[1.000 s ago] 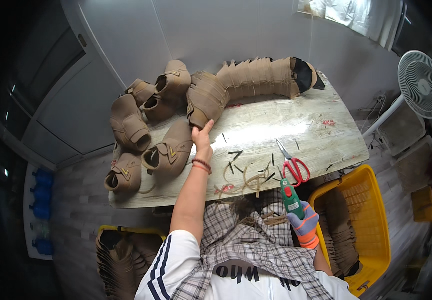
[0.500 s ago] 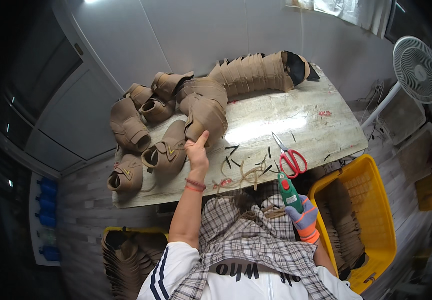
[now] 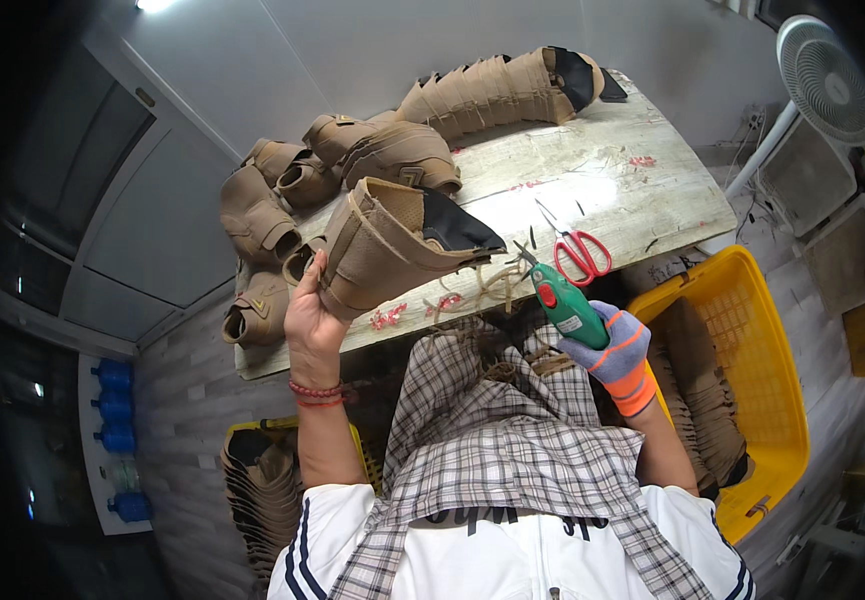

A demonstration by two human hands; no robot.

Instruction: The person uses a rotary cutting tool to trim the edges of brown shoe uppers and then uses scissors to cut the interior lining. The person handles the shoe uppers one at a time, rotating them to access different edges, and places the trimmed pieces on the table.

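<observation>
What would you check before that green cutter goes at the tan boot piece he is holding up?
1. Left hand grips the boot upper firmly: ok.
2. Right hand, gloved, holds the green trimmer: ok.
3. Trimmer tip close to the upper's dangling threads: ok.
4. Bare left fingers away from the tip: ok.
5. Red scissors lie apart on the table: ok.
6. Trimmer switched on: cannot tell.
</observation>
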